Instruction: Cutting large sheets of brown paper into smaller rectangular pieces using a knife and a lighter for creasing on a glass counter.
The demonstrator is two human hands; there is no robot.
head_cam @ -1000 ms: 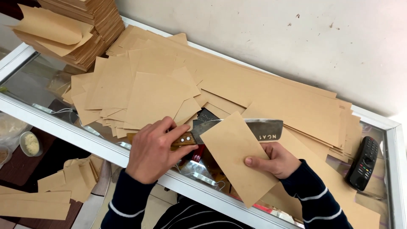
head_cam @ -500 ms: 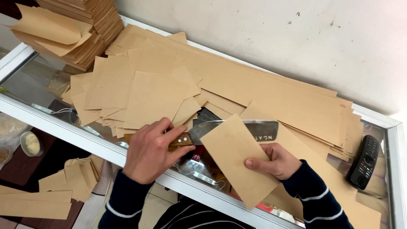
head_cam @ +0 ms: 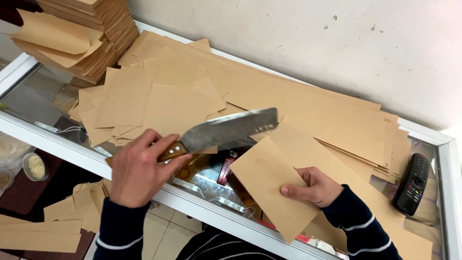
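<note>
My left hand grips the wooden handle of a large knife, its broad blade raised above the glass counter and pointing right. My right hand holds a folded sheet of brown paper by its right edge, thumb on top, just below the blade's tip. Several cut brown paper pieces lie spread on the counter behind the knife.
A tall stack of brown paper stands at the far left. Long brown sheets lie along the wall. A black remote rests at the right on the glass display counter. More paper pieces lie below left.
My left hand has lifted the knife off the folded paper and up above the counter. The folded sheet stays in my right hand, now with nothing lying across it.
</note>
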